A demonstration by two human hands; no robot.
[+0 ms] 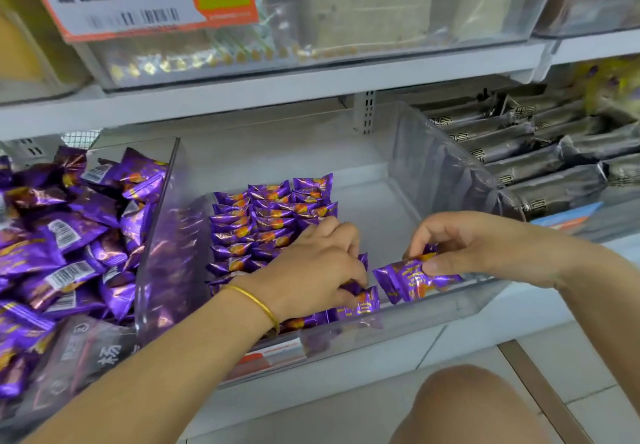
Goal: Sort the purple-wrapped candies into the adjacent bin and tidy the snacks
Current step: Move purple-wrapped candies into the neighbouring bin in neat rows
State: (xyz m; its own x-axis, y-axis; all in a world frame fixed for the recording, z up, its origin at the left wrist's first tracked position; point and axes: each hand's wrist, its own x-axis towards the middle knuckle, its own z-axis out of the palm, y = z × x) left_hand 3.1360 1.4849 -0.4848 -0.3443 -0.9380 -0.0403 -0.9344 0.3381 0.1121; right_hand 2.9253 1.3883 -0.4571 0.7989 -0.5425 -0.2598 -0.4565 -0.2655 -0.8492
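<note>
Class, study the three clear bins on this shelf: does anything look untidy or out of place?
Yes. The heap of purple candies in the left bin is jumbled, tilted every way, some barcode-up, while the rows in the middle bin are neat. The dark bars on the right look orderly.

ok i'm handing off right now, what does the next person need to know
Left hand: fingers curled on the front candy, low in the middle bin.
Right hand: pinches a second candy over that bin's front.
Done: neat rows fill the middle bin's left side.
Left: set both candies down, then move over the loose heap in the left bin. The middle bin's right half is bare.
</note>
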